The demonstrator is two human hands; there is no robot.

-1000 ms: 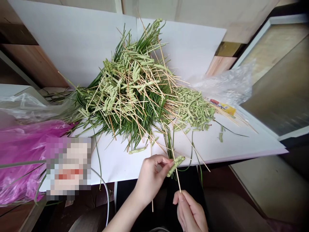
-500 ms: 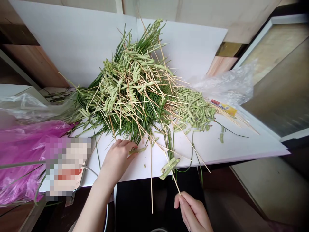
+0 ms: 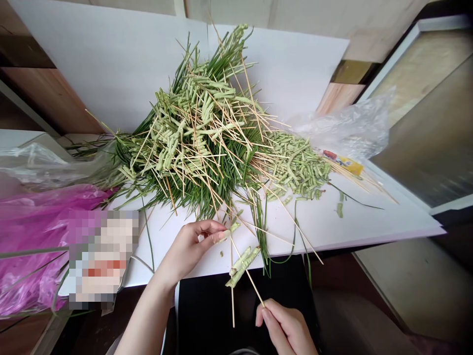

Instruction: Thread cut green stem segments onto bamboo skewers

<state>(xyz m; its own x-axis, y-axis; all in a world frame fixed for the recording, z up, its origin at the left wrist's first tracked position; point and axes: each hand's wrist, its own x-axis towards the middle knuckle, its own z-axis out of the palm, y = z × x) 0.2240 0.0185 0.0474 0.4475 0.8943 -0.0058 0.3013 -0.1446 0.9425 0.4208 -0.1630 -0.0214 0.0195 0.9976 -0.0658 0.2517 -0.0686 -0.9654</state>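
My right hand (image 3: 283, 325) is closed on the lower end of a thin wooden skewer (image 3: 254, 287), which slants up to the left. Short green bean pieces (image 3: 244, 266) are threaded across it partway up. Between the thumb and fingers of my left hand (image 3: 201, 241) is another green bean piece (image 3: 233, 227), held at the skewer's upper tip. Whether the tip has pierced it I cannot tell. Behind my hands rises a heap of green stalks (image 3: 221, 185) topped with skewered beans (image 3: 173, 143) and loose skewers.
Loose cut bean pieces (image 3: 299, 167) lie right of the heap. A clear plastic bag (image 3: 354, 128) is at the right, a pink bag (image 3: 33, 236) at the left. A pixelated flat object (image 3: 107, 256) rests near the left table edge. Another skewer (image 3: 232, 305) overhangs the front edge.
My left hand has moved right from the table by the heap, with a bean piece, to the skewer tip. My right hand and its skewer have shifted slightly left.
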